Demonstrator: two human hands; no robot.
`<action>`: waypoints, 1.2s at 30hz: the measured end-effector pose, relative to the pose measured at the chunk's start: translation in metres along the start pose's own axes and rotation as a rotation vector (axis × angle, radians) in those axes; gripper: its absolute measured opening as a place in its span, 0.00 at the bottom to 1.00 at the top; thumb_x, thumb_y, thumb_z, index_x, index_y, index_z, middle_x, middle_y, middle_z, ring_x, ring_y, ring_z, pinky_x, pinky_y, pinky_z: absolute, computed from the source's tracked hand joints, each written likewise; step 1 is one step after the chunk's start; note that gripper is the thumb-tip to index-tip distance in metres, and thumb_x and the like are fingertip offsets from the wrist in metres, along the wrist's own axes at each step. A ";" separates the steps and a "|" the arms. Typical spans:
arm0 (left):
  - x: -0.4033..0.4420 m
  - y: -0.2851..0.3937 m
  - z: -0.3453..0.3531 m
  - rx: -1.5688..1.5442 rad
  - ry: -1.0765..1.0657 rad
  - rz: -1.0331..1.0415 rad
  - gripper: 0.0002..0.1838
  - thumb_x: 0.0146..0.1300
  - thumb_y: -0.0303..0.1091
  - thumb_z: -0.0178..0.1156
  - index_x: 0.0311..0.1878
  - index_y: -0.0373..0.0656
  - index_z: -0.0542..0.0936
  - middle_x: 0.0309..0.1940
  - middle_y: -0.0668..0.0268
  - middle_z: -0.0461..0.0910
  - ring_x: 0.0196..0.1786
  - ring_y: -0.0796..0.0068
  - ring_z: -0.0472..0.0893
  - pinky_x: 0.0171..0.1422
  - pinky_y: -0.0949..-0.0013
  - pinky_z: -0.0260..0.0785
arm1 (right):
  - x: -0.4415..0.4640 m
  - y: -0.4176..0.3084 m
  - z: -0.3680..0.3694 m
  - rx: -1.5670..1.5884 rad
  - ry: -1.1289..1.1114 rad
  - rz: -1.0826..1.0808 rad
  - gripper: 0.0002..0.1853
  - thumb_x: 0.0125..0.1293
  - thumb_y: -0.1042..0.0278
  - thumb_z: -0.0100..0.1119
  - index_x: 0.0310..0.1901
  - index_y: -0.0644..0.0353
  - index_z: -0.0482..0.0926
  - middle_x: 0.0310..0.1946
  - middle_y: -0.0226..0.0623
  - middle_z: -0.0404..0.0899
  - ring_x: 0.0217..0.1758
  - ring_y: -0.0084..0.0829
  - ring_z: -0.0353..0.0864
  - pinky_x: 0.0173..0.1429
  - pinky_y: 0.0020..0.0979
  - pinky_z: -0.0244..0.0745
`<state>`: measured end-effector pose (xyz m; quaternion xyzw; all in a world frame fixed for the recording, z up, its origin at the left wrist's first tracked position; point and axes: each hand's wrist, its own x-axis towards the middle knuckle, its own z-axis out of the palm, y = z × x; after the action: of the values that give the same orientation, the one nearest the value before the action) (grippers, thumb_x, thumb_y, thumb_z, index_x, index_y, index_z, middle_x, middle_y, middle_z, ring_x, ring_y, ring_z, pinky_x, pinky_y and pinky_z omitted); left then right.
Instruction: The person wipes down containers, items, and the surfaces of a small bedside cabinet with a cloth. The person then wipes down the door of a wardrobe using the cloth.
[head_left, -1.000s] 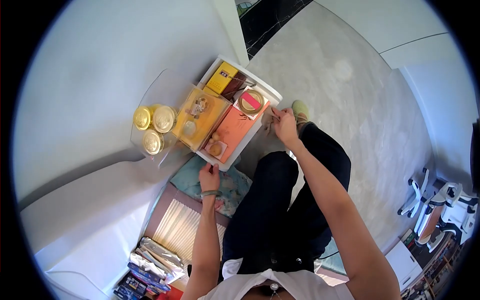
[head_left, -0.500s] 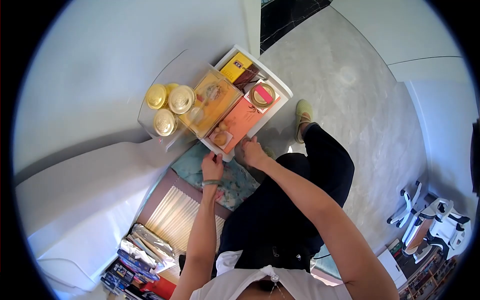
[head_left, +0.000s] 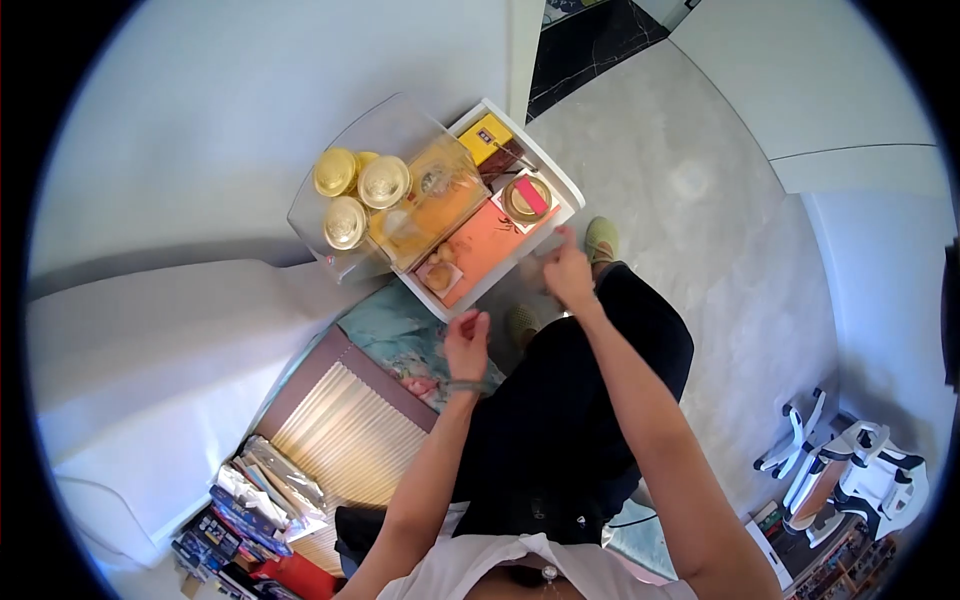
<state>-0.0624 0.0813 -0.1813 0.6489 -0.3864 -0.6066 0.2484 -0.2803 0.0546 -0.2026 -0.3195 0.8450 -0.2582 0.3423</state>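
Observation:
An open white drawer holds a yellow box, an orange-red box, a round gold tin with a pink label and small round brownish items. Over its left side sits a clear plastic tray with gold-lidded jars. My left hand, a bracelet at its wrist, is just off the drawer's near corner with fingers curled and nothing visible in them. My right hand is beside the drawer's front, fingers partly curled; what it holds, if anything, is unclear.
A floral cushion and a ribbed mat lie below the drawer. Books and packets are stacked at the lower left. A white wheeled chair is at the right. My shoes are on the grey floor.
My left hand has come off the drawer's corner and moved right. My right hand went to the near part of the drawer's front, then back toward the far end. The view has shifted.

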 end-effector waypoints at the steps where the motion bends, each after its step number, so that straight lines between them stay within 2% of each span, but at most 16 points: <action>1: 0.005 -0.003 0.011 -0.006 0.003 -0.003 0.15 0.67 0.35 0.64 0.51 0.36 0.77 0.40 0.60 0.79 0.45 0.68 0.82 0.45 0.72 0.74 | 0.011 0.003 -0.006 -0.006 -0.003 -0.003 0.32 0.57 0.74 0.53 0.67 0.53 0.69 0.33 0.53 0.84 0.40 0.48 0.85 0.47 0.42 0.78; 3: 0.041 -0.019 0.033 -0.659 0.040 -0.335 0.13 0.68 0.33 0.63 0.50 0.37 0.76 0.40 0.60 0.81 0.43 0.69 0.82 0.49 0.70 0.79 | 0.037 0.013 -0.010 0.039 -0.057 -0.062 0.39 0.57 0.76 0.51 0.74 0.56 0.57 0.36 0.51 0.84 0.38 0.44 0.85 0.48 0.38 0.78; 4: 0.060 -0.025 0.038 -0.664 0.041 -0.329 0.13 0.68 0.33 0.63 0.50 0.37 0.76 0.40 0.60 0.81 0.43 0.69 0.82 0.49 0.70 0.79 | 0.046 0.017 -0.010 0.037 -0.056 -0.069 0.39 0.57 0.76 0.51 0.74 0.56 0.57 0.36 0.51 0.84 0.38 0.44 0.85 0.48 0.38 0.78; 6: 0.088 -0.029 0.043 -0.864 0.195 -0.438 0.14 0.66 0.34 0.65 0.50 0.37 0.76 0.39 0.60 0.81 0.41 0.66 0.83 0.50 0.66 0.81 | 0.060 0.019 -0.010 0.200 -0.209 -0.055 0.39 0.57 0.76 0.52 0.74 0.58 0.58 0.41 0.45 0.85 0.39 0.35 0.83 0.47 0.34 0.77; 9: 0.098 -0.031 0.049 -0.837 0.281 -0.479 0.20 0.65 0.40 0.67 0.51 0.36 0.74 0.41 0.56 0.81 0.43 0.62 0.83 0.50 0.62 0.83 | 0.067 0.017 -0.014 0.305 -0.365 0.055 0.38 0.59 0.77 0.52 0.74 0.60 0.57 0.44 0.41 0.85 0.40 0.29 0.80 0.46 0.29 0.75; 10: 0.102 -0.033 0.051 -0.852 0.327 -0.542 0.22 0.64 0.43 0.68 0.51 0.35 0.74 0.41 0.54 0.81 0.44 0.61 0.83 0.50 0.61 0.83 | 0.068 0.017 -0.015 0.304 -0.368 0.053 0.38 0.59 0.77 0.52 0.74 0.60 0.57 0.44 0.41 0.85 0.40 0.29 0.80 0.46 0.29 0.75; 14: 0.087 -0.021 0.056 -0.857 0.372 -0.499 0.26 0.63 0.46 0.69 0.52 0.35 0.73 0.42 0.53 0.80 0.46 0.60 0.83 0.50 0.60 0.84 | 0.066 0.028 -0.012 0.399 -0.359 0.020 0.36 0.61 0.78 0.51 0.74 0.60 0.57 0.46 0.43 0.84 0.42 0.28 0.80 0.46 0.28 0.74; 17: 0.080 -0.028 0.054 -0.822 0.305 -0.500 0.28 0.62 0.46 0.70 0.54 0.34 0.73 0.45 0.51 0.80 0.46 0.60 0.83 0.51 0.60 0.83 | 0.059 0.032 -0.018 0.345 -0.324 0.026 0.36 0.61 0.78 0.51 0.73 0.60 0.58 0.46 0.44 0.84 0.43 0.28 0.81 0.47 0.28 0.75; 21: 0.068 -0.032 0.059 -0.874 0.289 -0.537 0.27 0.62 0.43 0.70 0.54 0.32 0.74 0.48 0.53 0.80 0.48 0.59 0.82 0.55 0.58 0.82 | 0.041 0.015 -0.037 0.197 -0.249 0.056 0.35 0.60 0.78 0.52 0.72 0.60 0.61 0.45 0.44 0.84 0.46 0.29 0.82 0.47 0.29 0.75; 23: 0.065 -0.036 0.060 -0.929 0.295 -0.556 0.25 0.63 0.41 0.69 0.53 0.32 0.74 0.48 0.54 0.80 0.49 0.60 0.82 0.57 0.58 0.81 | 0.048 0.037 -0.028 0.256 -0.244 0.030 0.34 0.60 0.78 0.52 0.71 0.59 0.63 0.45 0.44 0.84 0.45 0.28 0.82 0.47 0.28 0.75; 25: 0.066 -0.050 0.058 -1.049 0.172 -0.378 0.21 0.66 0.36 0.66 0.54 0.31 0.75 0.50 0.55 0.80 0.52 0.61 0.82 0.62 0.59 0.79 | 0.052 0.049 -0.023 0.315 -0.240 0.004 0.34 0.60 0.78 0.52 0.71 0.59 0.64 0.44 0.43 0.84 0.45 0.28 0.82 0.47 0.28 0.75; 28: 0.066 -0.052 0.057 -1.099 0.121 -0.404 0.19 0.67 0.33 0.64 0.55 0.31 0.75 0.52 0.55 0.80 0.55 0.61 0.82 0.66 0.60 0.76 | 0.054 0.056 -0.021 0.298 -0.233 0.002 0.33 0.60 0.78 0.51 0.71 0.59 0.64 0.44 0.42 0.84 0.45 0.27 0.82 0.47 0.27 0.74; 32: 0.064 -0.053 0.055 -1.078 0.096 -0.385 0.19 0.68 0.34 0.63 0.56 0.31 0.74 0.51 0.55 0.80 0.56 0.60 0.81 0.65 0.59 0.76 | 0.052 0.060 -0.019 0.382 -0.248 -0.012 0.34 0.59 0.81 0.49 0.71 0.59 0.64 0.44 0.42 0.84 0.44 0.27 0.82 0.47 0.27 0.74; 34: 0.061 -0.050 0.057 -1.060 0.065 -0.409 0.17 0.69 0.35 0.62 0.53 0.32 0.76 0.50 0.56 0.81 0.51 0.63 0.83 0.58 0.64 0.79 | 0.046 0.055 -0.023 0.405 -0.241 -0.021 0.34 0.59 0.82 0.49 0.71 0.59 0.63 0.44 0.42 0.84 0.44 0.27 0.81 0.47 0.27 0.74; 35: 0.056 -0.046 0.054 -1.059 0.061 -0.410 0.17 0.69 0.35 0.62 0.53 0.32 0.76 0.50 0.56 0.81 0.51 0.63 0.83 0.58 0.64 0.79 | 0.042 0.050 -0.028 0.393 -0.235 -0.014 0.34 0.58 0.83 0.48 0.71 0.59 0.64 0.43 0.42 0.84 0.45 0.28 0.82 0.49 0.27 0.74; 36: 0.049 -0.038 0.049 -0.818 -0.040 -0.525 0.17 0.69 0.38 0.64 0.52 0.34 0.77 0.46 0.58 0.82 0.47 0.66 0.83 0.52 0.66 0.78 | 0.040 0.050 -0.030 0.382 -0.230 -0.006 0.35 0.58 0.84 0.47 0.70 0.59 0.64 0.43 0.42 0.84 0.47 0.29 0.82 0.50 0.27 0.74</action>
<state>-0.1050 0.0710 -0.2471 0.5618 0.0557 -0.7632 0.3143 -0.3434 0.0657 -0.2333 -0.2788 0.7352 -0.3766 0.4899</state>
